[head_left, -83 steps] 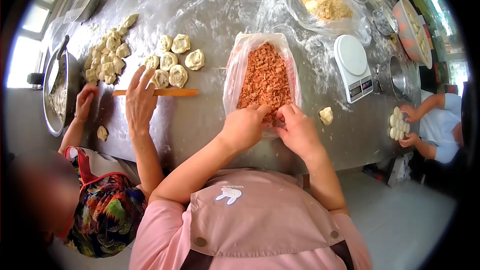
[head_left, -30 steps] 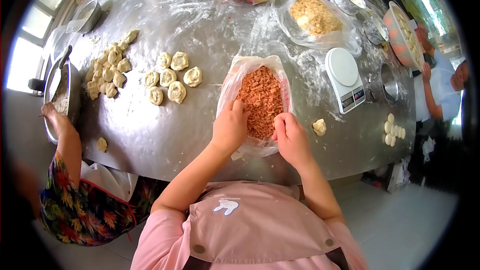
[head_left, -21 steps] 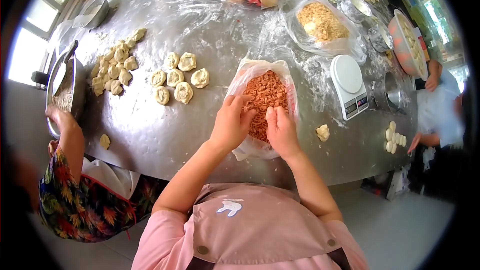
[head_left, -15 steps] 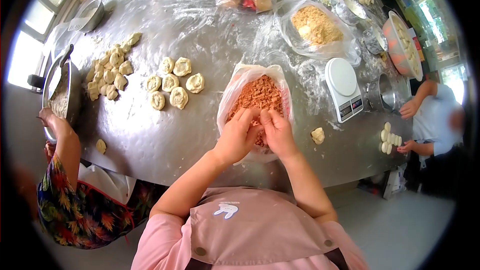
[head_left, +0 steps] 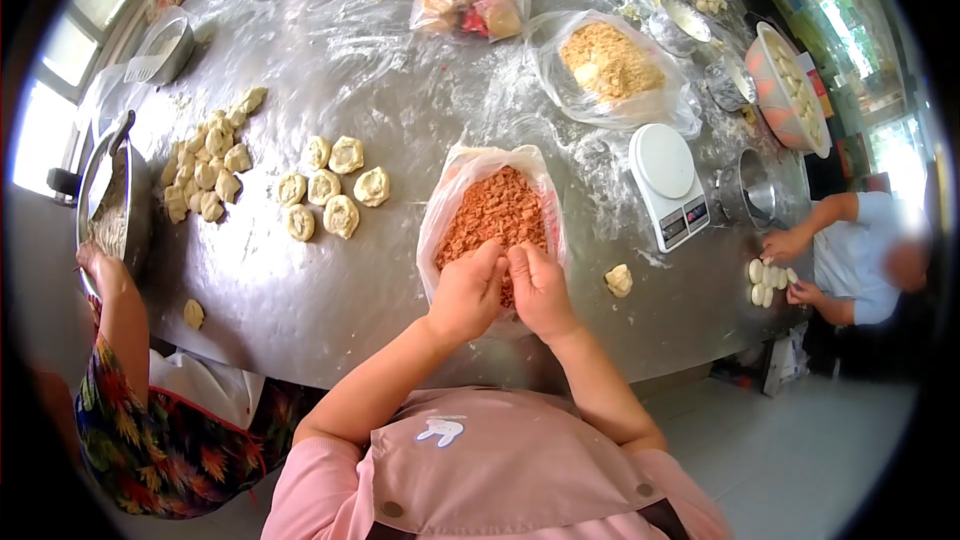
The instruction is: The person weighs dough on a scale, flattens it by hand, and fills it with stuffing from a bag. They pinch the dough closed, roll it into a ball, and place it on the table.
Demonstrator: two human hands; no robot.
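Note:
My left hand [head_left: 468, 290] and my right hand [head_left: 541, 290] meet over the near part of a plastic bag [head_left: 432, 225] of reddish-brown crumbly filling [head_left: 497, 208]. Both are closed, fingers curled and thumbs side by side. Whatever lies between the fingers is hidden from above. To the left on the steel table, several round dough pieces with puckered tops [head_left: 323, 186] sit in a group. A single small dough lump [head_left: 619, 281] lies to the right of my right hand.
At left, a person's hand [head_left: 105, 268] touches a metal bowl [head_left: 140, 210], near a heap of dough pieces [head_left: 205, 175]. A white scale [head_left: 664, 162] and a bag of yellowish crumbs [head_left: 612, 60] stand at right. Another person's hands [head_left: 790, 243] handle pale dough pieces [head_left: 766, 280].
My hands have lowered slightly and drawn their fingers closer together over the filling. The view has shifted a little. The person at right has moved their hands in to the pale dough pieces.

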